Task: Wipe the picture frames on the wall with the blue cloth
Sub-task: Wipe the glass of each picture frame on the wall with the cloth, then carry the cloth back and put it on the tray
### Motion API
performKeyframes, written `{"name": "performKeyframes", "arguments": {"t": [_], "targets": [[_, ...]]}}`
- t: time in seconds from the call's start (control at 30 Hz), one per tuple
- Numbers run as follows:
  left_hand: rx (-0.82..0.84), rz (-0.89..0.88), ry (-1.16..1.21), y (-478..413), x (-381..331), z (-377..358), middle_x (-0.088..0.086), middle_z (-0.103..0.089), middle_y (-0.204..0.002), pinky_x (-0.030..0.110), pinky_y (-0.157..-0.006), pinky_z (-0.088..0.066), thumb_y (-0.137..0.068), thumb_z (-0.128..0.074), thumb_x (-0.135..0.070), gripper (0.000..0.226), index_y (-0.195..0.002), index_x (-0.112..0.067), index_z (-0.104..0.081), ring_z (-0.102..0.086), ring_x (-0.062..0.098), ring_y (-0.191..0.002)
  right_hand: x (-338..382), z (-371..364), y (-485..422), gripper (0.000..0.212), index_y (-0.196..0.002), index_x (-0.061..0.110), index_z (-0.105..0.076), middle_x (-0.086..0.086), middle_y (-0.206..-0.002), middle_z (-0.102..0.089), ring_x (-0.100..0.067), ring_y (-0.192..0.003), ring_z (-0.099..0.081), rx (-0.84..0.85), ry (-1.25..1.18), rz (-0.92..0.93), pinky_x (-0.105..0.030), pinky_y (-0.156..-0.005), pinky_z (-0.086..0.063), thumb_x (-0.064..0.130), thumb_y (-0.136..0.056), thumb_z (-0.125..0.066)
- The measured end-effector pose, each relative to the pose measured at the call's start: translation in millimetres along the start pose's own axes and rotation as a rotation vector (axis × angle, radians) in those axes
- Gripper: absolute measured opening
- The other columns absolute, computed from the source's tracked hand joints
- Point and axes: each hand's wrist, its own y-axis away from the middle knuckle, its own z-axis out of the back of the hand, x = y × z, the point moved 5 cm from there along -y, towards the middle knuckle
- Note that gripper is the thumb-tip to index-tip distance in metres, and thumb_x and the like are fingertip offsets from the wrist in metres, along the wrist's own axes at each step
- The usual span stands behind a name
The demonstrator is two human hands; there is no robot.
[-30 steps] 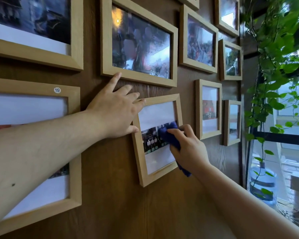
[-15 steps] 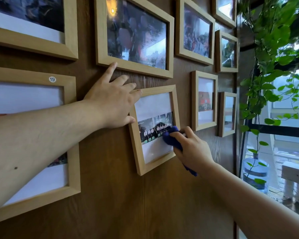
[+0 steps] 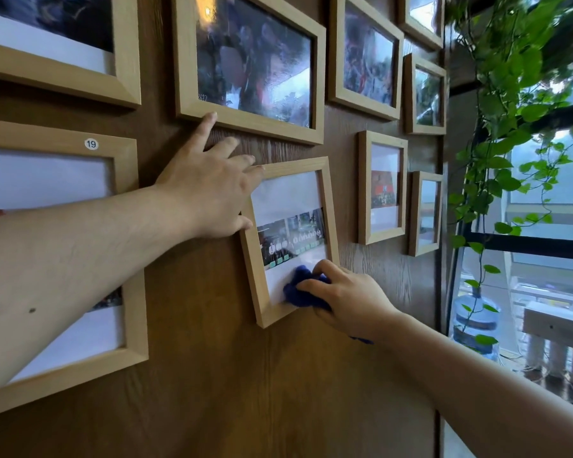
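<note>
A small light-wood picture frame hangs tilted on the brown wooden wall, among several similar frames. My left hand lies flat with fingers spread, pressing the frame's top left corner and left edge. My right hand holds the bunched blue cloth against the lower part of the frame's glass, near the bottom right. A bit of cloth sticks out under my right wrist.
A larger frame hangs just above, its lower edge touched by my left index finger. A frame with a "19" sticker is at the left. More frames hang to the right. Trailing green vines, a window and a water jug are at far right.
My right hand has slid the blue cloth down the glass from the photo's middle to the lower white area. My left hand stays pressed on the frame's corner.
</note>
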Motion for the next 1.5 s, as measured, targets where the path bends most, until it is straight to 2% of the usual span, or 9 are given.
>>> {"name": "performKeyframes", "arguments": {"t": [0.27,0.63,0.9,1.07,1.23,1.4,1.5], "targets": [[0.021,0.01,0.005,0.3,-1.7,0.3,0.003,-0.044,-0.149,0.063,-0.116,0.003,-0.077,-0.049,-0.07,0.083,-0.143,-0.023,-0.031,-0.027,0.031,-0.141,-39.1,-5.6,8.5,0.033,-0.123,0.031,-0.045,-0.001,-0.118,-0.048,-0.02,-0.092,-0.057,-0.035,0.081,-0.244,-0.033,-0.061,-0.051,0.037,-0.091,-0.051],[-0.008,-0.004,0.003,17.3,-3.6,-1.6,0.011,-0.031,-0.154,0.064,-0.115,-0.003,-0.082,-0.044,-0.065,0.083,-0.147,-0.02,-0.02,-0.025,0.031,-0.141,-14.1,29.8,7.5,0.039,-0.125,0.029,-0.046,-0.001,-0.118,-0.052,-0.02,-0.092,-0.057,-0.074,0.1,-0.175,-0.03,-0.061,-0.048,0.034,-0.088,-0.058],[-0.13,-0.096,0.189,53.7,-17.3,17.4,0.015,-0.033,-0.153,0.06,-0.116,-0.008,-0.084,-0.047,-0.06,0.079,-0.146,-0.016,-0.025,-0.024,0.032,-0.142,15.8,71.2,38.4,0.042,-0.123,0.03,-0.048,-0.002,-0.113,-0.054,-0.021,-0.079,-0.058,-0.04,0.195,-0.212,-0.029,-0.054,-0.039,0.033,-0.083,-0.063],[-0.156,-0.195,0.33,72.8,-44.5,25.7,0.014,-0.032,-0.154,0.056,-0.116,-0.021,-0.086,-0.043,-0.06,0.079,-0.147,-0.016,-0.021,-0.025,0.033,-0.142,38.3,92.1,82.7,0.042,-0.119,0.029,-0.048,-0.003,-0.111,-0.055,-0.024,-0.073,-0.06,-0.003,0.249,-0.323,-0.03,-0.05,-0.04,0.03,-0.08,-0.065],[-0.211,-0.336,0.526,85.6,-102.2,44.5,0.013,-0.035,-0.153,0.051,-0.114,-0.027,-0.085,-0.048,-0.058,0.08,-0.147,-0.015,-0.023,-0.03,0.03,-0.14,61.6,96.4,159.3,0.043,-0.12,0.025,-0.055,-0.005,-0.113,-0.056,-0.03,-0.076,-0.061,0.115,0.292,-0.476,-0.029,-0.053,-0.037,0.029,-0.08,-0.067],[-0.276,-0.47,0.648,102.1,-170.6,83.1,0.011,-0.036,-0.153,0.048,-0.115,-0.026,-0.083,-0.051,-0.059,0.08,-0.146,-0.016,-0.027,-0.031,0.029,-0.139,79.5,111.5,245.8,0.046,-0.126,0.029,-0.051,-0.004,-0.116,-0.052,-0.034,-0.083,-0.06,0.281,0.324,-0.653,-0.035,-0.056,-0.048,0.035,-0.081,-0.06],[-0.336,-0.546,0.725,109.9,-200.3,112.5,0.016,-0.05,-0.142,0.05,-0.109,-0.037,-0.076,-0.065,-0.055,0.078,-0.137,-0.011,-0.044,-0.045,0.033,-0.13,88.4,133.3,289.4,0.049,-0.124,0.027,-0.053,-0.006,-0.111,-0.054,-0.034,-0.081,-0.059,0.29,0.352,-0.722,-0.034,-0.051,-0.044,0.03,-0.077,-0.064]]}}
